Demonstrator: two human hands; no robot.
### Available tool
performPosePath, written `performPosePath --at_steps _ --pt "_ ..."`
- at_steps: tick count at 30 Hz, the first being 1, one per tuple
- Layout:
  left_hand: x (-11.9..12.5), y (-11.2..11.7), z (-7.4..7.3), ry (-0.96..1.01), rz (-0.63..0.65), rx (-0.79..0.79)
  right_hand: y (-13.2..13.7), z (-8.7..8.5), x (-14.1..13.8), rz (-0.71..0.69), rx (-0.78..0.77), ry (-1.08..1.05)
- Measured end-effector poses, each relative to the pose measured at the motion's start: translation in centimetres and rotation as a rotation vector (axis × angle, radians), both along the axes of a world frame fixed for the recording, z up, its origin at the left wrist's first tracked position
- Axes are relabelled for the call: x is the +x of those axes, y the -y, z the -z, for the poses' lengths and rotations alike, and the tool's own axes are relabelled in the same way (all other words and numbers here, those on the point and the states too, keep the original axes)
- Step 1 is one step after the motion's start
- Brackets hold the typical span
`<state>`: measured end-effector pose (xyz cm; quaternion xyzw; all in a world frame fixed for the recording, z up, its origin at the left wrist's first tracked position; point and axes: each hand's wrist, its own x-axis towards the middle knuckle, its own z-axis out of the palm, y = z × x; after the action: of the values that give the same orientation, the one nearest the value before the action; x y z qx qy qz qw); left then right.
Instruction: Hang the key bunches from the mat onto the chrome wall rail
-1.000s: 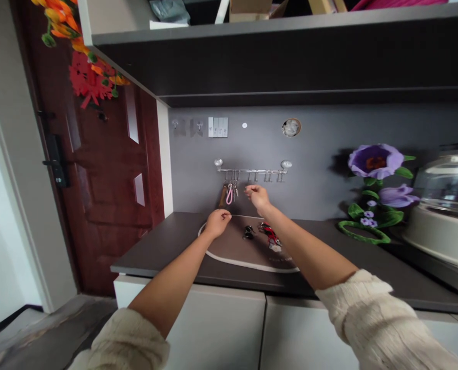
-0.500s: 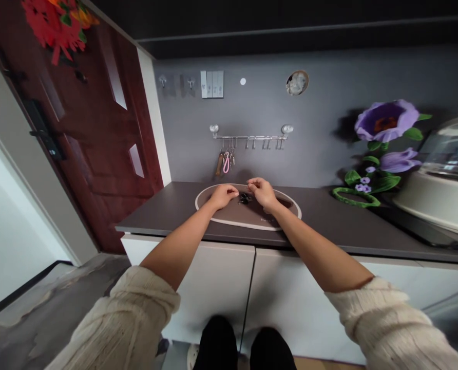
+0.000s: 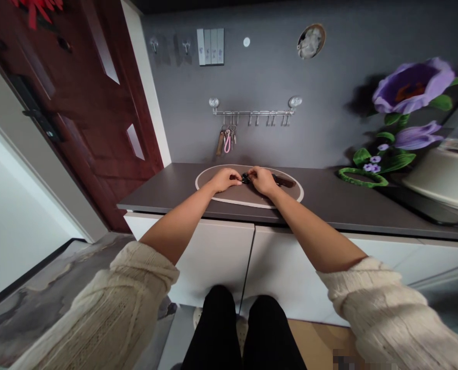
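On a brown oval mat (image 3: 236,198) with a pale rim, a small dark shiny bunch (image 3: 245,178), perhaps keys, lies between my hands. My left hand (image 3: 226,180) is closed, thumb and fingers pinched at its left side. From the other side, my right hand (image 3: 262,181) has its fingers curled closed at the bunch's edge. Exactly what each pinch holds is too small to make out. Just right of my right hand lies a brown strap-like fob (image 3: 285,181) with dark parts beside it, partly covered by the hand.
Above the mat, a clear hook rail (image 3: 254,112) on the grey wall carries hanging keys (image 3: 228,140) at its left. Purple fabric flowers (image 3: 414,87) and a cream appliance (image 3: 444,174) stand at the right of the counter. A dark red door (image 3: 94,103) is at left.
My view has tilted down, so the scene sits higher. Both hands have come closer together around the dark bunch, and my right fingers are lowered to it. The brown fob shows more.
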<state>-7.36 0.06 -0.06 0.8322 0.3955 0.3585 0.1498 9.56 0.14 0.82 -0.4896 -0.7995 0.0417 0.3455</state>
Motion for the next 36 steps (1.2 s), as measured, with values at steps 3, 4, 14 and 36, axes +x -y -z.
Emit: performPosePath --at_steps 3,4,14,36 --pt "0.0 -0.1 0.0 -0.058 -0.016 0.060 0.1 -0.1 0.0 -0.003 -0.012 0.006" --pt "0.0 -0.2 0.0 -0.071 -0.025 0.075 0.2 -0.1 0.0 -0.006 -0.013 0.011" --pt "0.2 0.1 -0.4 -0.022 -0.085 0.122 0.2 -0.3 -0.1 -0.046 0.019 0.057" --pt "0.3 0.1 -0.5 0.377 -0.040 -0.077 1.1 -1.0 -0.4 -0.220 0.042 -0.157"
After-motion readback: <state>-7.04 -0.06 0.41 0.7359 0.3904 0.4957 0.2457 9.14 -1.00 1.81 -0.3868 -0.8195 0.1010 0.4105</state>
